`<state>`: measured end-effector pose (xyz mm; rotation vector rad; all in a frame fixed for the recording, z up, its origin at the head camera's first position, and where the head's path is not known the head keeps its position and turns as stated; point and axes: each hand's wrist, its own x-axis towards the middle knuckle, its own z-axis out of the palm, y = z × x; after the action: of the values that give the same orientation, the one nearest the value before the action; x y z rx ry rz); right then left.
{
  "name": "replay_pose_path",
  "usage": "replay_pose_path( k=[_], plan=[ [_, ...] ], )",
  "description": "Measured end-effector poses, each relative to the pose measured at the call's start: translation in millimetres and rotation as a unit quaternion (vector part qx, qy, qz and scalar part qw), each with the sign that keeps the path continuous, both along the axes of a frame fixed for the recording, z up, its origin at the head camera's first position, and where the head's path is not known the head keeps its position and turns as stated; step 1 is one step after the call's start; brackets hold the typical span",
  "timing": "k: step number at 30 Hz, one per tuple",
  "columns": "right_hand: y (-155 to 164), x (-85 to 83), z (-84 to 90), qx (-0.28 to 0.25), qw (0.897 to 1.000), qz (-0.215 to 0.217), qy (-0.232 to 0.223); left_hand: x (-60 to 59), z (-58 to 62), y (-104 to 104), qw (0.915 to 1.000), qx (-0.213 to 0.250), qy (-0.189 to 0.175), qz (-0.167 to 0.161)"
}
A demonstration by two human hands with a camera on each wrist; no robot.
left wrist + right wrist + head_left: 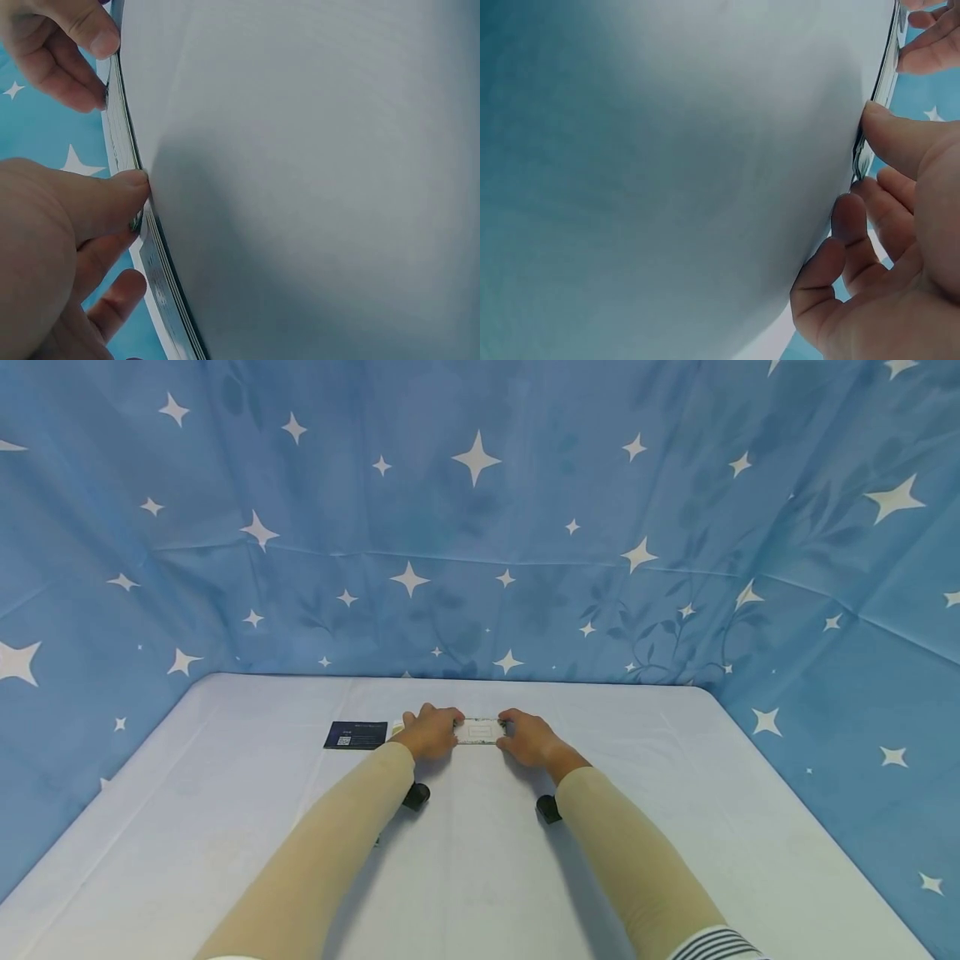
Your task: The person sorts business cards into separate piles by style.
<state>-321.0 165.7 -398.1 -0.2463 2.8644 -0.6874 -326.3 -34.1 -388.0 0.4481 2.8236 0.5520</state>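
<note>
A small white card [480, 732] with a green leafy border and a thin printed frame lies flat near the far side of the table, between my hands. My left hand [432, 732] pinches its left end between thumb and fingers. At its right end, my right hand [531, 740] does the same, thumb on the near edge and fingers on the far one. The right wrist view shows the card's thin edge [886, 79] by the thumb, the other fingers loosely bent. To the left sits a dark blue printed card [363, 735] with a white QR code.
A pale yellowish piece [397, 727] shows partly behind the left hand. Black wrist cameras [416, 796] hang under both forearms. A tiny green bit [377, 841] peeks out beside the left sleeve. The white-covered table [480, 877] ends at a blue star-patterned curtain [480, 527].
</note>
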Motion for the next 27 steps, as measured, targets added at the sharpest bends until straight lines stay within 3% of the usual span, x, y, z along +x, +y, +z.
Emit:
replay_pose_path(
  k=[9,16,27],
  plan=[
    [2,-1.1,-0.2,0.000,1.000,-0.003,0.000,-0.3,1.4,-1,0.9999,0.012,0.002,0.006],
    [6,4.3,2.1,-0.040,0.999,-0.019,-0.016,1.5,6.6,-11,0.9998,0.019,-0.002,0.008],
    [0,23.9,12.7,-0.096,0.995,0.013,-0.021,21.6,15.4,-38,0.9988,0.038,0.010,-0.027]
  ],
)
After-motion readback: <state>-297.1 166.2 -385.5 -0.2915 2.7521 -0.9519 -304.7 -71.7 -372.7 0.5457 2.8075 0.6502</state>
